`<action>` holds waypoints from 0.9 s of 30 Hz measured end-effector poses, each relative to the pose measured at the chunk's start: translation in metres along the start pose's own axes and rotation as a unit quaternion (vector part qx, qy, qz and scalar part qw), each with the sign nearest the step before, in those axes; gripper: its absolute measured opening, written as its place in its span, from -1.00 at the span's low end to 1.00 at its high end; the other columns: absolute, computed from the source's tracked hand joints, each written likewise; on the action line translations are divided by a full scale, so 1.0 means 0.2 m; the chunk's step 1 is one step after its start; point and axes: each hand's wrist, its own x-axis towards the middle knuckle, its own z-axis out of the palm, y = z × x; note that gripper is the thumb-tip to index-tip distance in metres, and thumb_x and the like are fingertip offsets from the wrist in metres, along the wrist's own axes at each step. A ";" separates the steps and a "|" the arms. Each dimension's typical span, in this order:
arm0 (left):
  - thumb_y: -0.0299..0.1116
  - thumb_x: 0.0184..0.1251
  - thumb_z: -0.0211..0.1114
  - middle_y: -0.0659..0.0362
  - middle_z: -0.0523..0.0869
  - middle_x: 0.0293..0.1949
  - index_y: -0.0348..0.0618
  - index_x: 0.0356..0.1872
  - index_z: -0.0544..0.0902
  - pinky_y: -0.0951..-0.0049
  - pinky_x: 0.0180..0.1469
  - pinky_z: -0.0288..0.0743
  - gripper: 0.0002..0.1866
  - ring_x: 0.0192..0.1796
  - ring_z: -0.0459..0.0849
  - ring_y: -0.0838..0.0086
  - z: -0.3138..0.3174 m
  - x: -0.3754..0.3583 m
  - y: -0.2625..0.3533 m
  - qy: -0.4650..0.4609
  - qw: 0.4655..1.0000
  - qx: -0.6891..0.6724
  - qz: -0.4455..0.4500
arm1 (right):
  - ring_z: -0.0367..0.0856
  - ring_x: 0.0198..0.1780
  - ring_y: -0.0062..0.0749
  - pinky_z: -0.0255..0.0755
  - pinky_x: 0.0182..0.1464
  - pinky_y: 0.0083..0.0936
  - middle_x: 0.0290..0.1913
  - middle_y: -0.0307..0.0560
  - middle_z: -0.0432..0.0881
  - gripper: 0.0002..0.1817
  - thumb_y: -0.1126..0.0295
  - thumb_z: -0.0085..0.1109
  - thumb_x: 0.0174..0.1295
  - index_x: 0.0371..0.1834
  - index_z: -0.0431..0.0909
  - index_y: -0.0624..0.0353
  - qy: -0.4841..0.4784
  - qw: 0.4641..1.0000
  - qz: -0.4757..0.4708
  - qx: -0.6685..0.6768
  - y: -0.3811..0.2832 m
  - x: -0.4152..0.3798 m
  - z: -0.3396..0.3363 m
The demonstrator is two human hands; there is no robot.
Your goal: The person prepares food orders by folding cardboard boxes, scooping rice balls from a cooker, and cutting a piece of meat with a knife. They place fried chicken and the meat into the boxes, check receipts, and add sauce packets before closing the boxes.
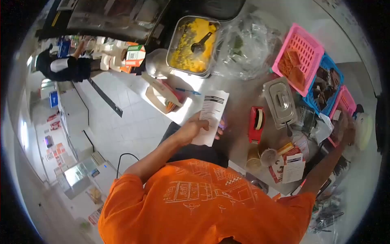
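My left hand (194,130) is closed on a printed paper receipt (212,112), thumb on top and fingertips showing at its far edge. My right arm stretches out to the far right, where my right hand (347,136) is beside a small pink basket (344,99) with clear plastic around it. The fingers of that hand are too small and blurred to make out. Next to this basket stand a blue basket (312,100) of dark packets and a larger pink basket (310,44) holding orange-brown packets.
A metal pan (175,38) of yellow food with a black scoop (199,46) stands at the back, beside a clear plastic bag (248,53). Nearer are a red tape dispenser (256,126), a lidded steel container (280,101) and another receipt (293,168). A person (69,67) stands far left.
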 end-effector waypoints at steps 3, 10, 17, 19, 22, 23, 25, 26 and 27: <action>-0.62 0.01 0.01 -0.11 0.66 -0.07 -0.36 0.18 0.36 0.19 -0.09 0.70 -0.44 -0.13 0.71 0.16 -0.23 -0.17 -0.01 0.049 0.998 0.006 0.035 | 0.65 0.06 -0.30 0.54 0.04 -0.32 0.11 0.07 0.63 -0.68 0.33 0.08 0.30 0.03 0.60 0.26 0.052 0.998 0.024 -0.012 -0.05 -0.10 -0.27; -0.32 0.35 0.11 0.05 0.65 -0.12 -0.21 0.15 0.48 0.32 -0.29 0.63 -0.62 -0.26 0.66 0.33 -1.21 -0.46 -0.15 0.368 0.908 0.045 0.198 | 0.67 0.09 -0.37 0.55 0.07 -0.39 0.20 0.10 0.60 -0.70 0.39 0.06 0.31 -0.02 0.63 0.32 0.118 0.982 -0.026 0.147 -1.56 -0.80 -1.19; -0.23 0.43 0.22 0.12 0.70 -0.16 -0.24 0.04 0.59 0.37 -0.25 0.61 -0.68 -0.25 0.66 0.41 -1.89 -0.18 -0.14 0.377 0.905 0.047 0.193 | 0.72 -0.27 -0.37 0.50 -0.24 -0.46 -0.27 0.00 0.72 -0.73 0.29 0.12 0.37 0.00 0.65 0.18 -0.363 0.795 -0.053 0.483 -3.60 -1.97 -0.27; -0.17 0.42 0.25 0.16 0.70 -0.19 -0.23 0.07 0.60 0.37 -0.26 0.61 -0.63 -0.23 0.66 0.44 -2.03 -0.11 -0.12 0.314 0.932 0.074 0.166 | 0.73 -0.26 -0.25 0.51 -0.24 -0.43 -0.28 0.08 0.71 -0.76 0.31 0.13 0.36 -0.03 0.65 0.17 -0.256 0.826 -0.115 0.488 -3.90 -2.00 -0.15; -0.16 0.43 0.24 0.11 0.71 -0.26 -0.25 0.01 0.62 0.38 -0.32 0.63 -0.65 -0.33 0.68 0.41 -2.01 -0.08 -0.05 0.263 0.944 0.097 0.174 | 0.72 -0.29 -0.42 0.52 -0.19 -0.53 -0.27 0.01 0.73 -0.77 0.30 0.17 0.35 -0.05 0.65 0.17 -0.238 0.899 -0.066 0.363 -3.91 -2.03 -0.10; -0.16 0.43 0.24 0.10 0.71 -0.30 -0.26 -0.02 0.62 0.39 -0.35 0.63 -0.65 -0.37 0.68 0.41 -2.01 -0.10 -0.05 0.243 0.954 0.101 0.145 | 0.72 -0.27 -0.26 0.53 -0.19 -0.40 -0.27 0.02 0.72 -0.76 0.31 0.17 0.33 -0.03 0.65 0.15 -0.246 0.910 -0.004 0.333 -3.87 -1.98 -0.05; -0.16 0.42 0.25 0.11 0.70 -0.36 -0.29 -0.07 0.62 0.41 -0.39 0.63 -0.66 -0.45 0.68 0.42 -2.09 -0.05 -0.15 0.226 0.958 0.088 0.152 | 0.71 -0.23 -0.07 0.55 -0.17 -0.21 -0.28 0.04 0.71 -0.76 0.32 0.17 0.31 -0.03 0.66 0.12 -0.165 0.953 -0.062 0.247 -3.80 -1.87 0.25; -0.17 0.42 0.26 0.12 0.70 -0.38 -0.29 -0.07 0.62 0.42 -0.40 0.62 -0.66 -0.45 0.68 0.43 -2.10 -0.04 -0.19 0.211 0.965 0.052 0.147 | 0.71 -0.21 -0.04 0.55 -0.15 -0.16 -0.28 0.05 0.70 -0.76 0.31 0.16 0.30 -0.04 0.66 0.11 -0.071 0.963 -0.183 0.184 -3.78 -1.85 0.41; -0.18 0.42 0.26 0.14 0.69 -0.39 -0.29 -0.08 0.61 0.43 -0.40 0.62 -0.67 -0.44 0.68 0.45 -2.10 -0.02 -0.21 0.195 0.970 0.017 0.146 | 0.70 -0.20 0.00 0.55 -0.13 -0.13 -0.27 0.08 0.70 -0.76 0.30 0.19 0.28 -0.06 0.66 0.12 -0.082 0.968 -0.172 0.163 -3.83 -1.85 0.45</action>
